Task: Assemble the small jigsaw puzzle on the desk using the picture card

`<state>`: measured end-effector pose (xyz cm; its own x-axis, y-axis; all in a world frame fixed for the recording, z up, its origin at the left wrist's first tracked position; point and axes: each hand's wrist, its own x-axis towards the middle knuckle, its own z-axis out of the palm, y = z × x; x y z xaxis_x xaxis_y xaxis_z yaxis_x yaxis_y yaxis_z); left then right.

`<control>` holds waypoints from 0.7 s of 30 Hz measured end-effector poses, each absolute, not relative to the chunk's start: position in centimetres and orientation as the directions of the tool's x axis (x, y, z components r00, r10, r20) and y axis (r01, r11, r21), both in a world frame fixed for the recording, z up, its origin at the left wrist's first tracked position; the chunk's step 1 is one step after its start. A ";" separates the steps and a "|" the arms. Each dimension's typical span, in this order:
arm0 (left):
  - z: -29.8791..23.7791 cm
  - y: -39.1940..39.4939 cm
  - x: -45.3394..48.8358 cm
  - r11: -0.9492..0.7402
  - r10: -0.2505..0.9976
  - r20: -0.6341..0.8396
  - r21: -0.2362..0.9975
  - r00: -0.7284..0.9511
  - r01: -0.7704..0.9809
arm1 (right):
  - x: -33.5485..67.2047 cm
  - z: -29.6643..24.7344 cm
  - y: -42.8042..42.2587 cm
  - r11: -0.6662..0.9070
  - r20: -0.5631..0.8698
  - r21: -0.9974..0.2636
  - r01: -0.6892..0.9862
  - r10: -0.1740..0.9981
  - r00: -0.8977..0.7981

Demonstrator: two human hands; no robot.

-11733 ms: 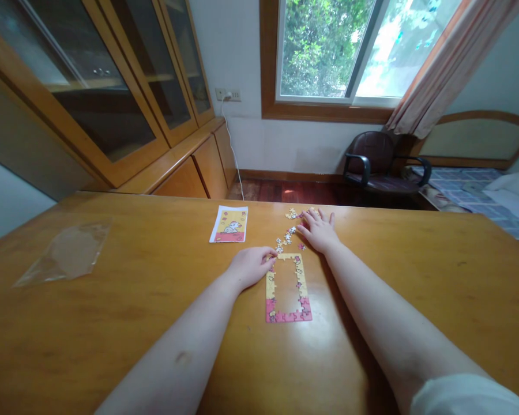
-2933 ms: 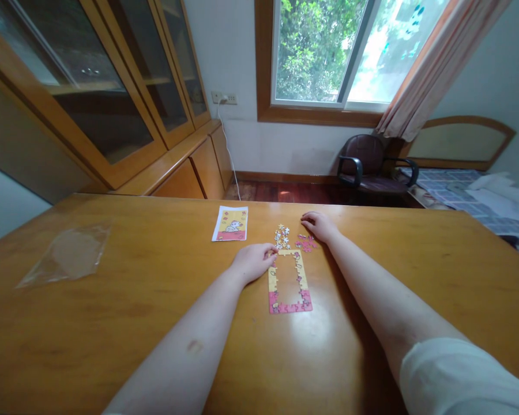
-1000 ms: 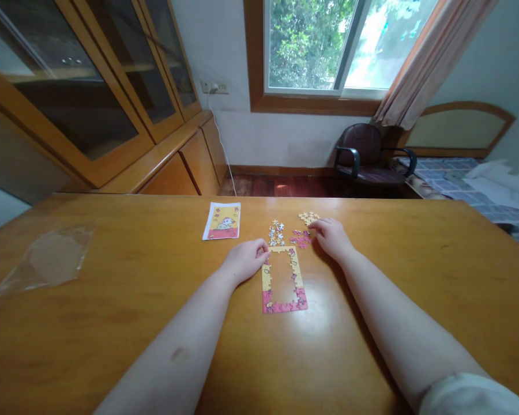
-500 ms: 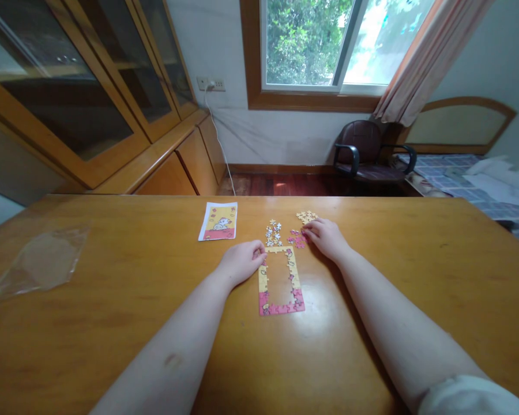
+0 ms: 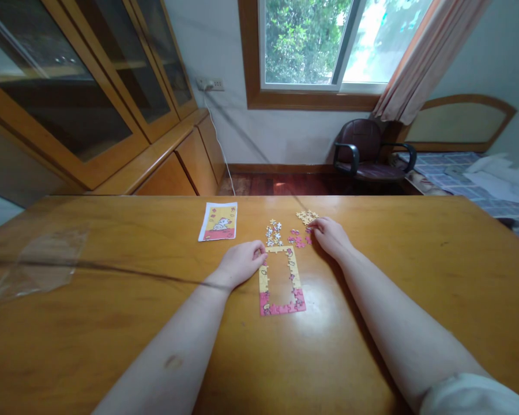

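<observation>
Near the middle of the wooden desk (image 5: pixel 285 363) lies a puzzle frame (image 5: pixel 282 310), flat, yellow in its far part and pink along its near edge, and its inner opening shows the bare wood. At its far left corner is the left hand (image 5: pixel 243 260), whose fingers are bent and rest on the border; I cannot tell whether they grasp it or only press it. Beyond the far side of the frame, the loose pieces are lying in three groups: the whitish pieces (image 5: pixel 277 236) on the left, the pink pieces (image 5: pixel 299 242) to the right of them, and the yellow pieces (image 5: pixel 306 217) farthest away. The right hand (image 5: pixel 330 235) is just beside the pink and yellow groups, on their right, with its fingers bent together and pointing to the left; whether a piece is between them, I cannot tell. To the left of the whitish group, near the far edge, lies a picture card (image 5: pixel 218 223) with a white animal on yellow and pink. Well apart, at the far left, a transparent plastic bag (image 5: pixel 47 246) lies flat.
</observation>
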<state>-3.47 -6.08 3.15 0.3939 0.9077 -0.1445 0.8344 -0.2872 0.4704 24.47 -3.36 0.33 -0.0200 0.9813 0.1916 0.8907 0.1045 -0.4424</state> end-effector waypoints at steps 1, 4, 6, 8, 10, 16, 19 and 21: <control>3.0 -6.0 -3.5 -0.294 0.907 -0.137 0.470 0.398 0.832 | 24.4 0.5 -3.4 0.099 0.178 -0.436 0.894 0.984 -0.022; 2.7 -5.9 -3.5 -0.295 0.908 -0.133 0.470 0.397 0.832 | 24.2 0.9 -3.6 0.094 0.159 -0.413 0.906 0.987 -0.029; 2.6 -5.9 -3.6 -0.294 0.909 -0.134 0.468 0.396 0.833 | 24.2 1.0 -3.7 0.088 0.158 -0.390 0.917 0.987 -0.027; 2.7 -6.0 -3.6 -0.298 0.908 -0.130 0.470 0.399 0.831 | 24.2 1.0 -3.7 0.074 0.148 -0.367 0.927 0.989 -0.021; 2.9 -6.1 -3.6 -0.297 0.909 -0.128 0.472 0.398 0.830 | 24.4 1.1 -3.7 0.051 0.130 -0.354 0.934 0.991 -0.005; 3.2 -6.1 -3.6 -0.286 0.907 -0.146 0.475 0.395 0.832 | 25.4 1.1 -3.3 0.015 0.045 -0.367 0.930 0.999 0.002; 3.1 -6.1 -3.5 -0.280 0.908 -0.147 0.484 0.392 0.829 | 25.7 1.1 -3.2 -0.012 0.031 -0.393 0.919 0.999 0.027; 3.1 -6.1 -3.5 -0.272 0.910 -0.149 0.489 0.386 0.829 | 25.7 1.1 -3.1 -0.045 0.025 -0.415 0.909 0.998 0.061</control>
